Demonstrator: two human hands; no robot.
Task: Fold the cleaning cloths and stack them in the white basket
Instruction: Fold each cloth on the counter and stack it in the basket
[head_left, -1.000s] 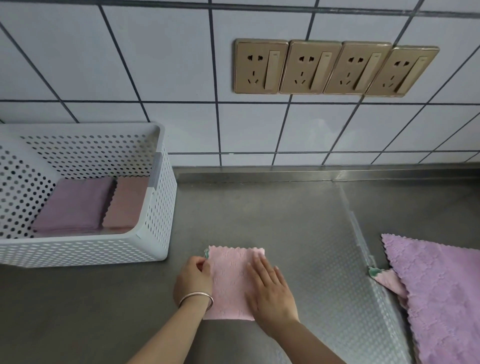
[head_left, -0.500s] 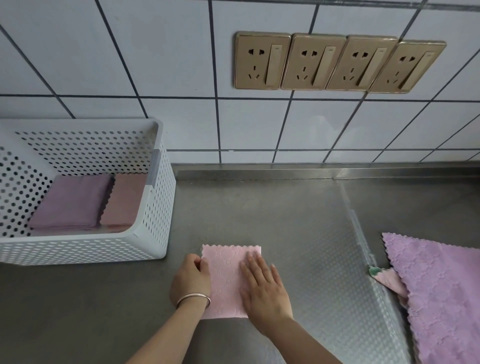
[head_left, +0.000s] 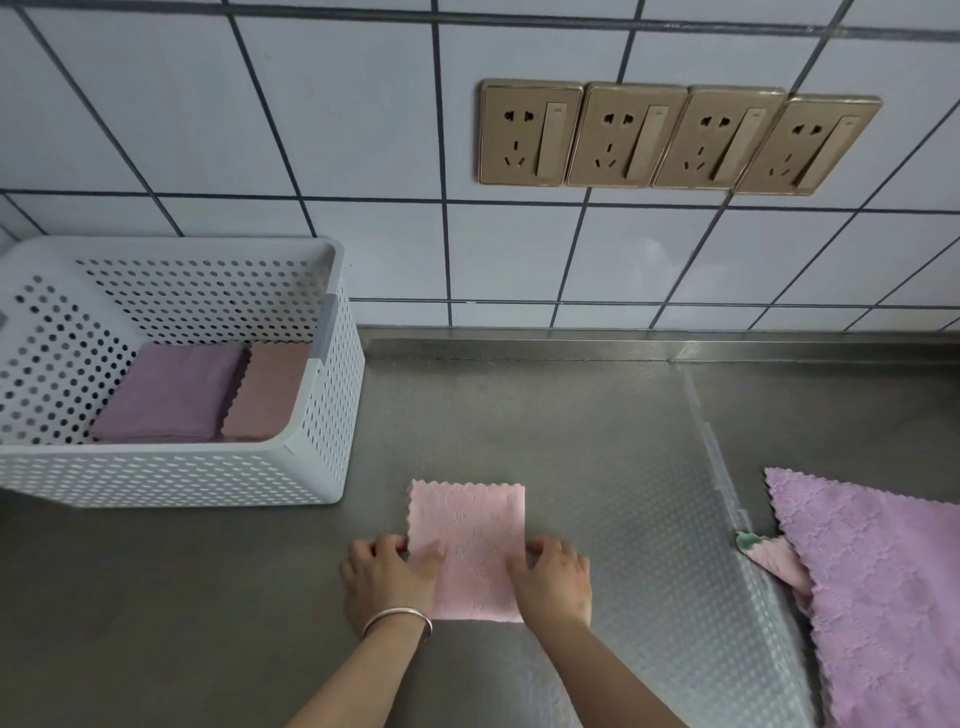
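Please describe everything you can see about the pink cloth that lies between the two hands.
The pink cloth is a small folded rectangle of soft, fleecy fabric with a faint pressed pattern and scalloped edges. It lies flat on the steel counter, its long side running away from the person, in front of and right of the white basket, not touching it. The left hand holds its left edge, thumb on top; the right hand holds its right edge.
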